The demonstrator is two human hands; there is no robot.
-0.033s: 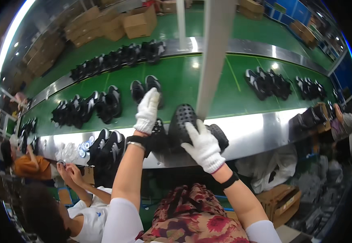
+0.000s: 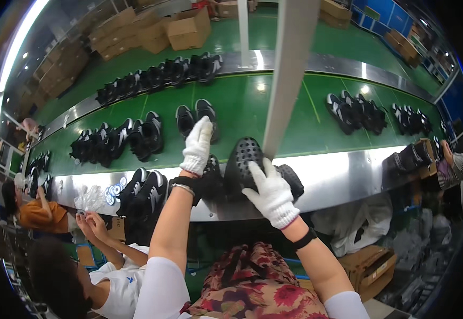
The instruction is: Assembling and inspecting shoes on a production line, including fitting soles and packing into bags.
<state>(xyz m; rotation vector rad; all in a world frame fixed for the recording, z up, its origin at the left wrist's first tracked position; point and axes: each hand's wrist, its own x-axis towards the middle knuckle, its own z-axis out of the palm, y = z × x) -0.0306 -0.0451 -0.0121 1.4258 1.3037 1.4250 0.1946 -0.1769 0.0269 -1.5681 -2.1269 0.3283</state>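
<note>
My left hand (image 2: 198, 144), in a white knit glove, reaches over the heel end of a black shoe with a light toe (image 2: 205, 108). Its fingers are stretched out and close together; whether they press on the shoe cannot be made out. A matching shoe (image 2: 184, 119) lies just left of it on the green belt. My gloved right hand (image 2: 270, 194) has its fingers spread over the right side of a black, rounded, shoe-shaped piece dotted with holes (image 2: 246, 150). Similar dark pieces flank it, one by my left wrist (image 2: 211, 170) and another to the right (image 2: 292, 182).
An upright grey post (image 2: 290, 74) stands ahead of my right hand. Rows of black shoes (image 2: 159, 73) line the belt's far edge. More shoes (image 2: 145, 194) stand on the metal ledge (image 2: 343, 170) at left. A co-worker's hands (image 2: 94, 226) hold something small nearby.
</note>
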